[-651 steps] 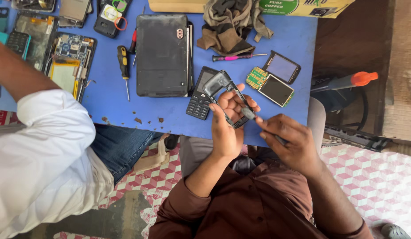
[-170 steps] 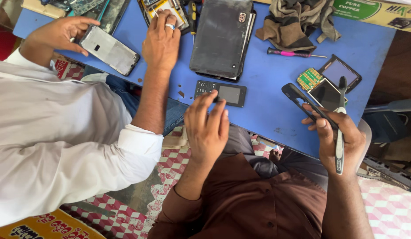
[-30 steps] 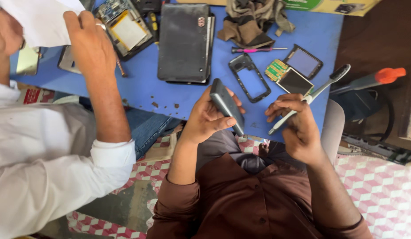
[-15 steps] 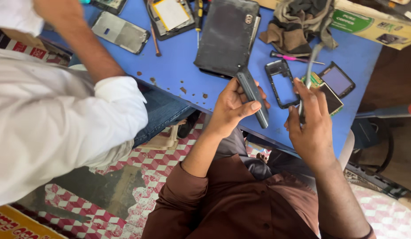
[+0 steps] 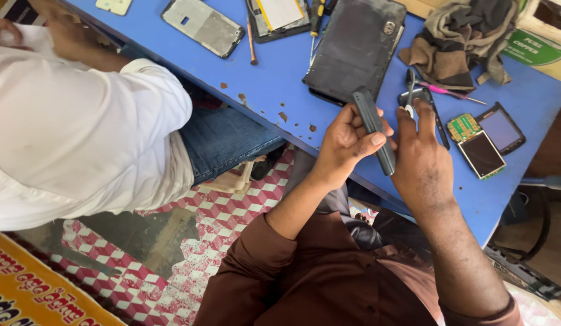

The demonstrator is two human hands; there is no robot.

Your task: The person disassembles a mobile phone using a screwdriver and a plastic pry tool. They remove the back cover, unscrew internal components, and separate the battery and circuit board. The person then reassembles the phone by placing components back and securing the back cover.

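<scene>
Above blue table: left hand pinches dark phone edgewise; right hand alongside.

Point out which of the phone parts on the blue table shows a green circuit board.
The small screen module right of the right hand: green board at its top edge. The dark screen beside it shows none.

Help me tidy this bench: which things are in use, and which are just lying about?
In use: dark phone in left hand; grey tool in right hand.
Lying about: black tablet, crumpled cloth, pink screwdriver, two small screens, silver back cover.
</scene>
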